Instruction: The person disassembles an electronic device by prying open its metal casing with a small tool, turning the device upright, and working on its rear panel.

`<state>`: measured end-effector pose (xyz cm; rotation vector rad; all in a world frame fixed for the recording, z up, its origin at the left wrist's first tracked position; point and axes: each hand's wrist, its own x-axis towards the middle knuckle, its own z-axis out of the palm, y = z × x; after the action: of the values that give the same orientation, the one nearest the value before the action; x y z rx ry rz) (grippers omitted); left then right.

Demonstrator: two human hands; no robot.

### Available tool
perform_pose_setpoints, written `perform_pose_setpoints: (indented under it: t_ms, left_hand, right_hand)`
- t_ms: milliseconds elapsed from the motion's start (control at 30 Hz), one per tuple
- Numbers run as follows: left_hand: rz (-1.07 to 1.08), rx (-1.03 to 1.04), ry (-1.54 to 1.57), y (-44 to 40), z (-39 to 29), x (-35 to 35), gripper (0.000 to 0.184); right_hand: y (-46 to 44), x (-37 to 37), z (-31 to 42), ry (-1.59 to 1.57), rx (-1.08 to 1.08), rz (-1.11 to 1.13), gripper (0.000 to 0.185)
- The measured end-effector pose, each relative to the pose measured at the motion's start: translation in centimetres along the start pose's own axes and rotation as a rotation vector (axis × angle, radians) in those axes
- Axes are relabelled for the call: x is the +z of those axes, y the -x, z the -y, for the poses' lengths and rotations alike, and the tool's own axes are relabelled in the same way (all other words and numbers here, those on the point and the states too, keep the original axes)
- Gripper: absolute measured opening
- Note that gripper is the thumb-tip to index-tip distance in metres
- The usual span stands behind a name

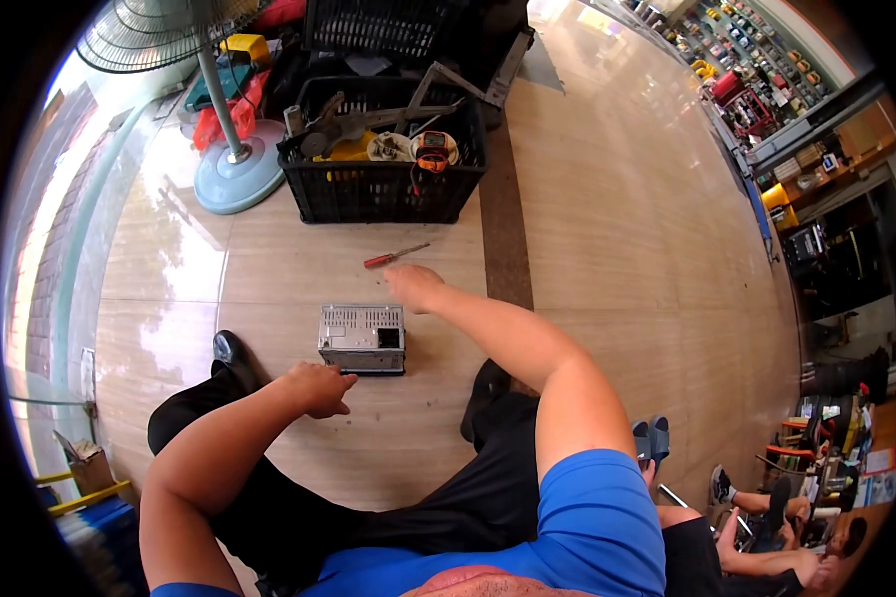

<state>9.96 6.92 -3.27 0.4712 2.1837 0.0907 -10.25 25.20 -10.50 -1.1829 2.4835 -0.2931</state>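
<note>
A silver metal box that looks like a car stereo (361,333) lies on the tiled floor between my legs, slotted top facing up. My left hand (321,389) is at its near left edge, fingers partly stretched and apart, holding nothing visible. Beyond the unit's far right corner, my right hand (415,289) is low over the floor with its fingers drawn together. Their tips are mostly hidden, so I cannot make out what they hold. Just past them lies a screwdriver (396,256) with a red handle, apart from the hand. Tiny dark specks (380,281) lie near the fingertips.
A black plastic crate (383,194) of tools, with an orange multimeter (433,149), stands ahead. A fan's round base (237,171) is at its left. Other people (767,542) sit at the lower right. Stocked shelves (767,70) line the far right.
</note>
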Motion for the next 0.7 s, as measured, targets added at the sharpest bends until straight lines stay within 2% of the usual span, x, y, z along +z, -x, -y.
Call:
perform_pose_setpoints:
  t_ms: [233, 300, 400, 533, 600, 633, 700]
  left_hand:
    - [-0.011, 0.000, 0.010, -0.1, 0.0, 0.2, 0.066]
    - [-0.017, 0.001, 0.012, -0.3, 0.2, 0.5, 0.065]
    - [-0.003, -0.003, 0.023, -0.3, 0.2, 0.5, 0.062]
    - [0.002, -0.011, 0.032, -0.2, 0.1, 0.4, 0.059]
    - [-0.006, -0.005, 0.033, -0.2, 0.2, 0.4, 0.059]
    - [-0.013, 0.001, 0.031, -0.2, 0.2, 0.5, 0.059]
    - [-0.019, 0.003, 0.030, -0.1, 0.3, 0.5, 0.058]
  right_hand:
    - [0.6, -0.8, 0.5, -0.018, 0.037, 0.034, 0.017]
    - [0.3, -0.1, -0.2, -0.036, 0.011, 0.056, 0.025]
    - [-0.4, 1.3, -1.3, -0.082, -0.086, 0.005, 0.027]
    - [0.0, 1.5, -1.2, -0.110, -0.090, 0.008, 0.027]
    - [0.5, 0.4, -0.4, -0.041, 0.058, 0.039, 0.025]
    - [0.7, -0.5, 0.2, -0.041, 0.057, 0.040, 0.025]
    - [0.9, -1.9, 1.0, -0.013, 0.223, 0.173, 0.025]
